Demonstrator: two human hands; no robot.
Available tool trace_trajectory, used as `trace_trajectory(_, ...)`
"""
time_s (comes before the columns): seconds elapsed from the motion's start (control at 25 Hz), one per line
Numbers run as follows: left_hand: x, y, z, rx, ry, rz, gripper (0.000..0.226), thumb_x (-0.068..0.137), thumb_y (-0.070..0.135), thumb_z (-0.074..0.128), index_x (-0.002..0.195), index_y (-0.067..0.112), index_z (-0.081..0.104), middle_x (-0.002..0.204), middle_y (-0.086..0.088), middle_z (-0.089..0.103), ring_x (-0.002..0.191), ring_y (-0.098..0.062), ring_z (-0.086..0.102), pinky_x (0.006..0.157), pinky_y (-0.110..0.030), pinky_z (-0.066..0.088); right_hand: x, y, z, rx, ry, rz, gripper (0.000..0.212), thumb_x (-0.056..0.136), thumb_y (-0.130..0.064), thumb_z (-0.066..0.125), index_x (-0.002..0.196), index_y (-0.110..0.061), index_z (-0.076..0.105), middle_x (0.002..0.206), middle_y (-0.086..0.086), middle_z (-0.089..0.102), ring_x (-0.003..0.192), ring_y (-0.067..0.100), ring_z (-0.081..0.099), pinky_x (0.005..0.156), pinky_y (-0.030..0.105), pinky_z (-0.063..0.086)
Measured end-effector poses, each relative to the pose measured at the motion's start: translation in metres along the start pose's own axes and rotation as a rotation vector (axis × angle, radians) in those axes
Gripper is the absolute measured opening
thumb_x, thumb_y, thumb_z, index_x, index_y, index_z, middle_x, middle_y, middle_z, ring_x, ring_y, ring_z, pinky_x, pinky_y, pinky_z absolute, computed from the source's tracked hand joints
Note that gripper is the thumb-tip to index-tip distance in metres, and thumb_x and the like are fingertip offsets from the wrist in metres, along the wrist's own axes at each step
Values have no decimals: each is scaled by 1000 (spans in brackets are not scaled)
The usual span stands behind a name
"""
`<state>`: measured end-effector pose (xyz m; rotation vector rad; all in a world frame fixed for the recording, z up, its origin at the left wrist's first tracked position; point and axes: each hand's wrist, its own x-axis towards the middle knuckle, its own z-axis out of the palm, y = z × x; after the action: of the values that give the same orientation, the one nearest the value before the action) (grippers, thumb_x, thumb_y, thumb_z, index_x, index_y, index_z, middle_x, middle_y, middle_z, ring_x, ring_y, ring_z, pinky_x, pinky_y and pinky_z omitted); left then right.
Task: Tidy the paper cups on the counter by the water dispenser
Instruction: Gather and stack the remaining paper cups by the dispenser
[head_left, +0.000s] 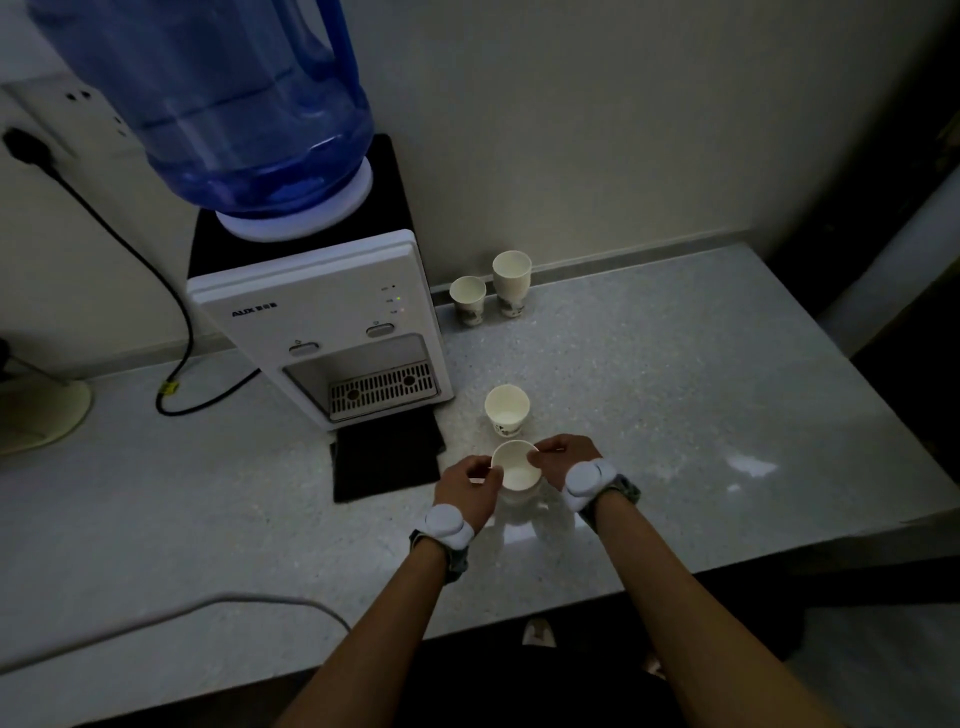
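On the counter, right of the water dispenser, we are pinching a paper cup between our left hand and right hand.

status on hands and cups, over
Left hand and right hand both pinch the rim of the near white paper cup. Second white paper cup upright just behind it. Nothing between them.

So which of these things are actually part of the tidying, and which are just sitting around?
Part of the job:
- held cup, pinched at its rim by left hand and right hand
- cup behind it
- short cup and tall cup by the wall

Just lying about:
- water dispenser
- blue bottle
- black mat
- power cord
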<state>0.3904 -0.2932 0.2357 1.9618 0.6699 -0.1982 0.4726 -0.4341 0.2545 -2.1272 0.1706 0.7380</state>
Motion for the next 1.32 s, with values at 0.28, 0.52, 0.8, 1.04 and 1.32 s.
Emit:
trace_trajectory(0.28, 7, 4, 2, -34, -3, 18, 28, 89, 38, 62, 108, 20, 70, 103, -6, 74, 89, -19, 70, 81, -41, 60, 6, -3, -6, -9, 24, 36, 32, 82, -25, 70, 110, -10, 71, 118, 12, 70, 113, 27, 64, 102, 39, 50)
trace_trajectory(0.52, 11, 30, -5, -108, 66, 95, 25, 88, 41, 63, 105, 24, 70, 94, 3, 72, 86, -10, 69, 72, -22, 55, 10, -22, -22, 68, 73, -40, 28, 81, -25, 71, 104, -8, 73, 111, 16, 72, 104, 32, 67, 94, 45, 54)
trace_trajectory(0.8, 18, 66, -22, -189, 124, 198, 28, 89, 40, 63, 107, 20, 69, 95, -2, 72, 91, -19, 70, 78, -39, 60, 13, -55, -34, 153, 216, -60, 8, 74, -35, 72, 77, -31, 66, 91, 1, 74, 91, 26, 71, 88, 40, 58)
trace_trajectory(1.04, 35, 83, -37, -227, 128, 217, 13, 91, 36, 61, 101, 31, 67, 94, 2, 70, 90, -17, 70, 83, -43, 60, 21, -84, -40, 174, 215, -93, 11, 77, -32, 70, 87, -29, 68, 103, 5, 75, 95, 26, 70, 91, 41, 56)
trace_trajectory(1.32, 66, 85, -39, -174, 119, 191, 27, 93, 28, 60, 113, 13, 69, 101, -6, 71, 91, -20, 68, 87, -45, 59, 40, -95, -35, 189, 166, -84, 26, 80, -23, 69, 103, -12, 72, 110, 15, 72, 103, 33, 67, 93, 46, 55)
